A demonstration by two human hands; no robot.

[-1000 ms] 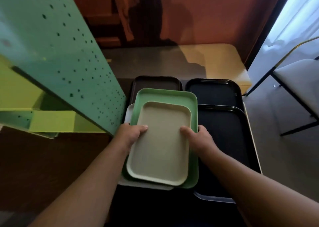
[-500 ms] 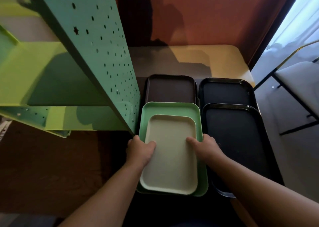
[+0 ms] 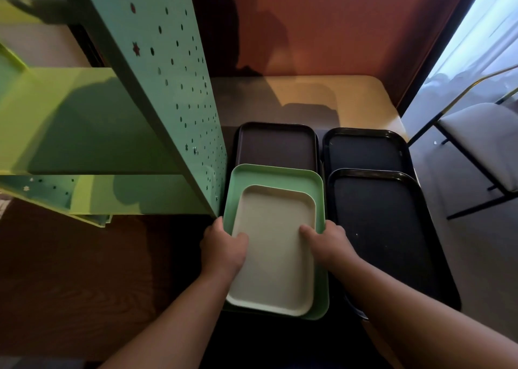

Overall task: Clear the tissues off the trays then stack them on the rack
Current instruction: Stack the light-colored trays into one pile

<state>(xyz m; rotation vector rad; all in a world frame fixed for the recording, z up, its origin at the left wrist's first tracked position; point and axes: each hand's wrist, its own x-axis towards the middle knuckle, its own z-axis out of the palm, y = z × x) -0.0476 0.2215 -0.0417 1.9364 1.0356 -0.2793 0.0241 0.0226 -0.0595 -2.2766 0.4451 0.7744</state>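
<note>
A small beige tray (image 3: 273, 245) lies nested in a larger light green tray (image 3: 276, 176). My left hand (image 3: 222, 248) grips the stack's left edge, thumb inside the beige tray. My right hand (image 3: 326, 241) grips the right edge the same way. Beyond the stack lies a dark brown tray (image 3: 276, 144). Two black trays sit to the right, one far (image 3: 364, 150) and one near (image 3: 384, 228). The green perforated rack (image 3: 168, 88) stands at the left, with a yellow-green shelf (image 3: 70, 122). No tissues are visible on any tray.
The trays rest on a table (image 3: 322, 96) against an orange-brown wall. A chair with a pale seat (image 3: 482, 138) stands at the right by a bright curtain. Dark wooden floor lies under the rack at the left.
The view has shifted, so the rack's shelf shows more fully. The white tray edge under the green one a second ago is out of sight. Both hands keep their grip.
</note>
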